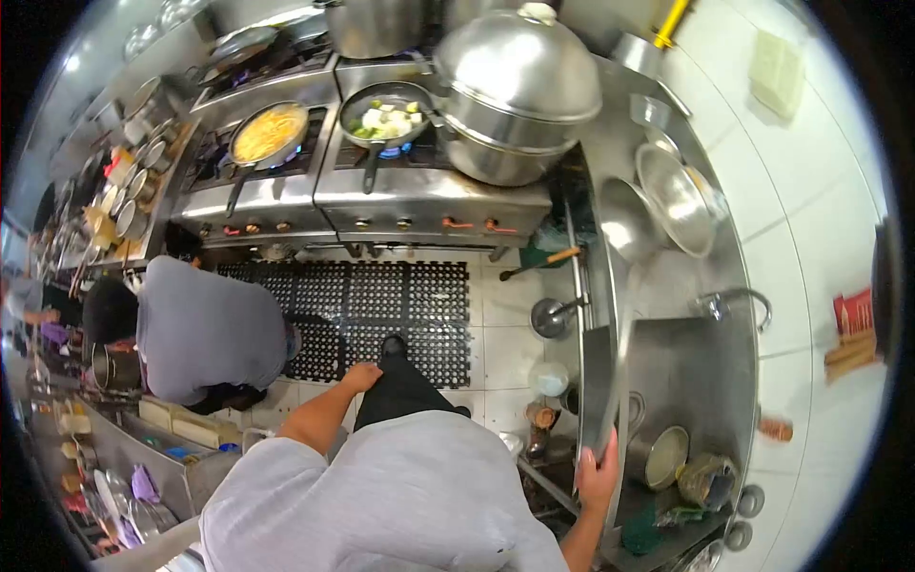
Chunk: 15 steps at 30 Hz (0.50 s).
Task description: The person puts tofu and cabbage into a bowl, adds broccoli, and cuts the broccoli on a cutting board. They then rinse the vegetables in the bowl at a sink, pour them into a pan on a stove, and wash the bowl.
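Observation:
My left hand (362, 377) is closed beside my dark trousers, at thigh height over the floor mat; whether anything is inside it is too small to tell. At the right, my right hand (598, 472) rests at the front edge of the steel sink counter (621, 381), its fingers apart and nothing held. Inside the sink near that hand stand a metal pot (665, 456) and a jar-like container (706, 480). A green scouring cloth (643, 530) lies lower in the sink.
Ahead, a stove (434, 195) carries a pan of orange strips (271, 133), a pan of vegetables (386, 119) and a large lidded steamer (515, 95). A co-worker (214, 329) bends down at the left. Metal bowls (677, 195) sit beyond the faucet (739, 303).

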Motion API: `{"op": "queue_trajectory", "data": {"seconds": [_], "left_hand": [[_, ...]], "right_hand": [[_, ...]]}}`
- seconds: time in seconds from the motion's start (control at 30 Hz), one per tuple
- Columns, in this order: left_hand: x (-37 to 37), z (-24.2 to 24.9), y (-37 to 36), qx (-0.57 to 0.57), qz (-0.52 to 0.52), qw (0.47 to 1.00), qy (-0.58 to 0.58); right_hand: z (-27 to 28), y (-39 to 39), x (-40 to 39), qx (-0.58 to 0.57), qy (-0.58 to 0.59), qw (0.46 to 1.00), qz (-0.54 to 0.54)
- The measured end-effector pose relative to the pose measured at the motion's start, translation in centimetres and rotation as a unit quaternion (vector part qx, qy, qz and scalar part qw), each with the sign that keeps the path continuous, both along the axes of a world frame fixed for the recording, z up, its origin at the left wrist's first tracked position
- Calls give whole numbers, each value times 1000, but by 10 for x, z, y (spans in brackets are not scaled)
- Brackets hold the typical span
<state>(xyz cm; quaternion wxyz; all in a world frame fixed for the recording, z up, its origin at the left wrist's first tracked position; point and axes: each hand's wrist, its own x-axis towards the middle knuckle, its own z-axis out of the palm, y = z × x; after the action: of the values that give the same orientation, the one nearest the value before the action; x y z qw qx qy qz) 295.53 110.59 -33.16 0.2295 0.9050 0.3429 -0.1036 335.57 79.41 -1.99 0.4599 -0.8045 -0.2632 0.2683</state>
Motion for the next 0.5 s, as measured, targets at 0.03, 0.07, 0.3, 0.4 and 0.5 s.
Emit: {"op": "queue_trajectory", "data": {"seconds": [0.03, 0.07, 0.3, 0.4, 0.5], "left_hand": [[-4, 16, 0, -26, 12, 998, 53], [-15, 15, -1, -22, 23, 998, 62], [-111, -9, -1, -120, 150, 979, 61], [-159, -33, -4, -72, 139, 987, 37], [-175, -4, 21, -279, 502, 816, -63]], "right_hand": [[29, 46, -6, -31, 56, 997, 37], [56, 90, -15, -63, 111, 989, 73], [35, 333, -66, -47, 53, 958, 277], [24, 418, -87, -56, 25, 958, 279], [28, 482, -97, -93, 31, 952, 290]]}}
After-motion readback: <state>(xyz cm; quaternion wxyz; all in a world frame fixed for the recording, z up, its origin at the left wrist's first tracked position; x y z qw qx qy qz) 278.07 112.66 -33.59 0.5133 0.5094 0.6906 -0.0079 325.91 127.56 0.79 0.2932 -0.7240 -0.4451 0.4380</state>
